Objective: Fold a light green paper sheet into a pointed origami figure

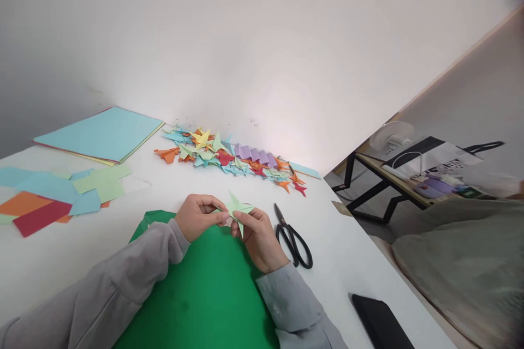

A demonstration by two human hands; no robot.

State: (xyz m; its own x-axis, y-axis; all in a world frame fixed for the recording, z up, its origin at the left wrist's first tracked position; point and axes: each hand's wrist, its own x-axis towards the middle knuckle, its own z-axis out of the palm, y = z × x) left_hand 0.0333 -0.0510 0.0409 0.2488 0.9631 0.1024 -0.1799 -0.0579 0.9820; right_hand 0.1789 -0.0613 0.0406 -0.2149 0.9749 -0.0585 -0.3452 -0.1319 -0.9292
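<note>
A pale green folded paper crane (234, 205) is held between my two hands above a green sheet (204, 289). My left hand (201, 215) pinches its left tip between thumb and fingers. On the other side, my right hand (258, 234) grips the body and right wing, with the thumb on top. One pointed end stands up and another points down between the hands. The fingers cover part of the paper. Black-handled scissors (292, 240) lie on the white table (323, 262) just right of my right hand, blades pointing away.
A pile of small folded paper pieces (225, 158) in many colours lies along the wall. Large blue sheets (102, 133) are stacked at the back left, above loose coloured paper squares (45, 215). A black flat object (380, 322) rests near the table's right edge.
</note>
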